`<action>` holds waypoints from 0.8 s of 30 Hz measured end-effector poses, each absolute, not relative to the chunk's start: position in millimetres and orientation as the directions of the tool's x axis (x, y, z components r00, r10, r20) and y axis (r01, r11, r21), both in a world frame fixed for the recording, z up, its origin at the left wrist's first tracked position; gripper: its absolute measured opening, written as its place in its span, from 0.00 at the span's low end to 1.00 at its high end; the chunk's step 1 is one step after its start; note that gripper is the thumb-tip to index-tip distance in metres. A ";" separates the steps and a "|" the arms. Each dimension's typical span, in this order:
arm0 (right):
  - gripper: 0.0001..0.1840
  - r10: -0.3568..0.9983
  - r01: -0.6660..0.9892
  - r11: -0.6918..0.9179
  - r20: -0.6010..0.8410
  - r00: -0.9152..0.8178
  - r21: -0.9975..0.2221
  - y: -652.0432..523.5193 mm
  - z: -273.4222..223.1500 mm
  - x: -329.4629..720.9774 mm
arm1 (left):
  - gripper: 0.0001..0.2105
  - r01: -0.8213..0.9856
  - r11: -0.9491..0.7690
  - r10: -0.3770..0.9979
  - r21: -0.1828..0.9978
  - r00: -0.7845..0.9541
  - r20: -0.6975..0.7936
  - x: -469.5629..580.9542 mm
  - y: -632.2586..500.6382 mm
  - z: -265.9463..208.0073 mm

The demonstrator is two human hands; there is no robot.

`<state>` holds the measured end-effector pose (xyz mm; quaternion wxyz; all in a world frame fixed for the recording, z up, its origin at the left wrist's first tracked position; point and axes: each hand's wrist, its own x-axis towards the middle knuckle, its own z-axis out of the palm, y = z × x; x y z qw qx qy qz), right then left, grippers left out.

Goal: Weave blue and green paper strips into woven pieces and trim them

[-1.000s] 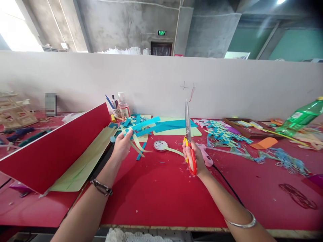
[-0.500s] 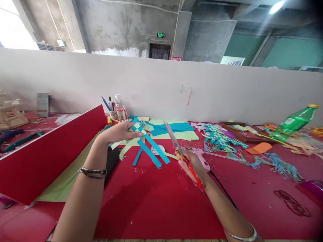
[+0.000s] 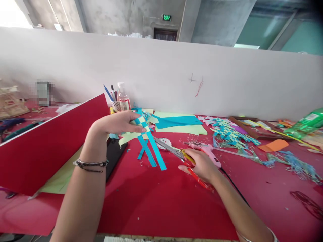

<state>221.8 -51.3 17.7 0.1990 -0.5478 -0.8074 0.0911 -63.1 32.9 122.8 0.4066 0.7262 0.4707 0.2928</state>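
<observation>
Between the fingers and thumb of my left hand [image 3: 122, 121] is a woven paper strip piece [image 3: 143, 125], checkered blue and pale green. Its loose blue tails hang down over the red table. My right hand [image 3: 202, 164] grips a pair of scissors [image 3: 174, 151] with red and yellow handles. The blades point left, and their tips reach the blue tails just below the woven part; whether they touch the paper I cannot tell. A white round disc [image 3: 164, 144] lies behind the blades. Beyond my right hand rests a pink glue gun [image 3: 209, 153] with a black cord.
A red upright board [image 3: 55, 141] stands at the left, with a black flat object [image 3: 117, 156] beside it. Pens in a cup [image 3: 116, 106] and a clear bottle [image 3: 123, 97] stand behind. More woven paper [image 3: 227, 131] and a green bottle [image 3: 306, 122] lie right.
The scissors have swung from pointing upward to pointing left, with their blades now at the blue tails. A pale green strip no longer shows near the disc. The view has tilted down.
</observation>
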 end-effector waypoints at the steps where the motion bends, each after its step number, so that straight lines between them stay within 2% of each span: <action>1: 0.15 0.918 0.843 0.391 0.224 -0.328 -0.369 -51.1 18.0 222.2 | 0.08 0.459 -0.214 0.919 0.862 0.394 0.018 -61.3 31.6 124.3; 6: 0.15 0.916 0.832 0.399 0.217 -0.338 -0.387 -51.1 19.5 222.9 | 0.09 0.580 -0.235 0.913 0.780 0.408 -0.028 -60.9 28.8 126.3; 11: 0.14 0.920 0.826 0.391 0.196 -0.340 -0.406 -52.8 20.6 221.2 | 0.10 0.546 -0.241 0.930 0.802 0.366 0.029 -62.3 29.1 124.5; 15: 0.14 0.918 0.823 0.396 0.188 -0.349 -0.408 -53.8 22.6 220.0 | 0.11 0.670 -0.379 0.860 0.638 0.510 -0.024 -60.9 27.4 127.1; 19: 0.15 0.921 0.833 0.388 0.174 -0.347 -0.394 -54.8 24.2 218.8 | 0.16 0.764 -0.467 0.831 0.444 0.551 -0.074 -60.3 25.6 130.4; 24: 0.15 0.921 0.832 0.389 0.176 -0.347 -0.395 -55.5 24.0 218.3 | 0.19 0.796 -0.486 0.835 0.361 0.544 -0.077 -59.4 25.3 130.8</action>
